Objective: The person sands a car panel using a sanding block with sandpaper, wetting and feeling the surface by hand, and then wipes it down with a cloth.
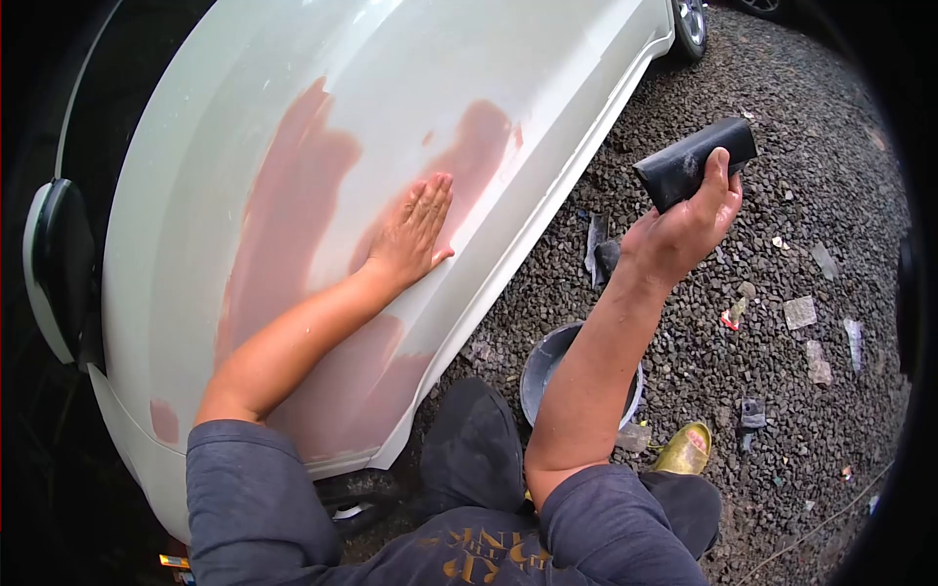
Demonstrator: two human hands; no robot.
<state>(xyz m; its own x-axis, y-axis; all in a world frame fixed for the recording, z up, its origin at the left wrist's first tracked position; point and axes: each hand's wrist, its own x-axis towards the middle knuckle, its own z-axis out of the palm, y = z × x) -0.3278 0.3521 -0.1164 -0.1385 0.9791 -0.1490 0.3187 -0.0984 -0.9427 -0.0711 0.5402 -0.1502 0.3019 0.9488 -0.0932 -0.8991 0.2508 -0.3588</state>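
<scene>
My left hand [412,232] lies flat on a white car door panel [410,68], its fingers stretched out over a reddish-brown filler patch [477,151]. A second, larger reddish patch [293,186] spreads over the panel to the left of that hand. Off to the right, above the gravel, my right hand [689,220] grips a black sanding block [696,161], with the thumb across its near face. Whether sandpaper is wrapped on the block's underside cannot be seen. The block is well apart from the car.
A grey bucket [547,366] stands on the gravel [772,254], partly behind my right forearm. Scraps of plastic and worn paper [799,313] lie about. The car's side mirror [61,269] sticks out at the left, and a wheel [692,24] shows at the top.
</scene>
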